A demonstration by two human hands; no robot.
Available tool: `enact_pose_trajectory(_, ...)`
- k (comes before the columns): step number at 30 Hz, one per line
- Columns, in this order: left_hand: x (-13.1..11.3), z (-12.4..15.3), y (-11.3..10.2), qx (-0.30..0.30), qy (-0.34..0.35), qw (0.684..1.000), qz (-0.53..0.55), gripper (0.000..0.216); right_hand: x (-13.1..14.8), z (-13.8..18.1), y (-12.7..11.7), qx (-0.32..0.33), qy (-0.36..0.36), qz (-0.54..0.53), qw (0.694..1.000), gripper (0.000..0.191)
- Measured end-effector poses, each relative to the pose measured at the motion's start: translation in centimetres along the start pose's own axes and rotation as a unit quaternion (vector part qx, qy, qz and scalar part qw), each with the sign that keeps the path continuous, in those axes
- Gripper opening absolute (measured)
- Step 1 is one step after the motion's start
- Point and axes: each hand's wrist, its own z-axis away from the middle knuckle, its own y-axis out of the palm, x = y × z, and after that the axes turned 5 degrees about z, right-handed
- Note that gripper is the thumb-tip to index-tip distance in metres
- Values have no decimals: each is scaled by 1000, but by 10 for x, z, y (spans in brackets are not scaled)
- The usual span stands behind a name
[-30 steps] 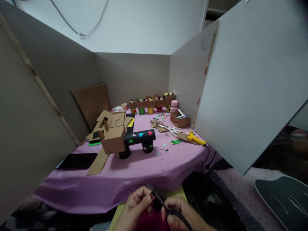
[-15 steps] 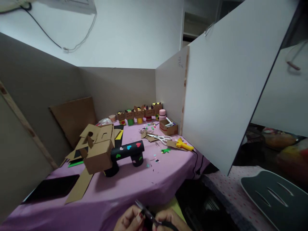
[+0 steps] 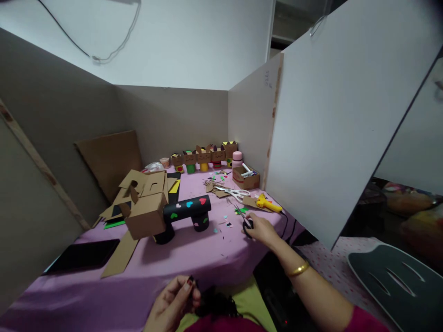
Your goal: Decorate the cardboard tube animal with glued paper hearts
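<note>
My right hand (image 3: 260,229) reaches out over the purple tablecloth (image 3: 194,258) with its fingers closed on small black scissors (image 3: 244,220), whose blades point away toward scattered paper bits. My left hand (image 3: 174,301) stays low at my lap, its fingertips pinched on a small dark piece (image 3: 212,302) that I cannot make out clearly. A cardboard animal stands to the left of my right hand, with a black tube body (image 3: 187,210) bearing coloured hearts and a box head (image 3: 145,220).
White scissors (image 3: 236,192), a yellow glue gun (image 3: 266,204) and a small cardboard box of pens (image 3: 245,177) lie beyond my right hand. Cardboard figures (image 3: 204,157) line the back wall. A black tablet (image 3: 83,256) lies left. A white partition (image 3: 328,129) stands right, a chair (image 3: 398,281) below it.
My right hand left my lap and stretched forward onto the table with the black scissors. My left hand stayed near my lap, pinched. The view tilted slightly.
</note>
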Motion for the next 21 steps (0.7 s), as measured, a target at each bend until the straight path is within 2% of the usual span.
enact_pose_trajectory(2,-3,-1,-2,-10,-9,1000,1,41,-6,-16,-3,8,-12,50,999,25)
enact_pose_trajectory(4,-6,1,-2,-24,-9,1000,2,41,-7,-18,-4,22,-31,81,996,22)
enact_pose_trajectory(6,-9,5,2,-31,2,1000,1,39,-4,-8,-4,30,-53,94,994,22)
enact_pose_trajectory(9,-13,12,7,-34,6,999,1,34,10,26,0,46,-102,80,990,26)
enact_pose_trajectory(11,-14,13,9,-34,6,999,-2,33,22,57,13,115,-169,51,978,25)
enact_pose_trajectory(12,-14,13,9,-33,6,999,-4,33,26,72,24,169,-207,37,963,18)
enact_pose_trajectory(13,-13,12,9,-29,6,1000,-7,33,30,86,37,217,-239,27,946,22)
enact_pose_trajectory(14,-13,12,8,-25,6,1000,-10,33,32,97,52,259,-267,17,928,47)
enact_pose_trajectory(15,-11,11,6,-20,8,1000,-12,33,32,105,69,297,-265,6,917,66)
enact_pose_trajectory(17,-9,10,2,-13,9,1000,-15,34,31,111,99,292,-194,7,937,65)
enact_pose_trajectory(19,-9,9,-5,-16,5,1000,-15,34,28,107,121,280,-161,15,946,51)
enact_pose_trajectory(21,-10,7,-12,-25,-19,999,-7,38,25,99,126,283,-148,2,948,25)
